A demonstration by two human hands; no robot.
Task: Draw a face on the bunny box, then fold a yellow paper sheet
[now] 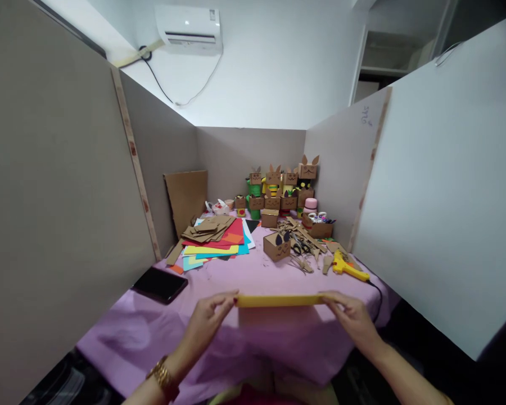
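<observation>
A long, narrow yellow strip, seemingly of folded paper (279,301), is stretched level above the front of the table. My left hand (213,312) pinches its left end between thumb and fingers. At the opposite end my right hand (349,315) grips the strip the same way. Beyond it stands a small cardboard box head (277,247) with dark ears and a drawn face. Right of that box lie black-handled scissors (300,247) among brown cardboard scraps (306,230).
A yellow glue gun (349,268) with a cord lies at right, a dark tablet or phone (160,284) at left. Coloured paper sheets (217,249) carry cardboard pieces (208,228). Several cardboard animal figures (273,194) stand behind. Partition walls (250,147) enclose the purple-covered table (231,275).
</observation>
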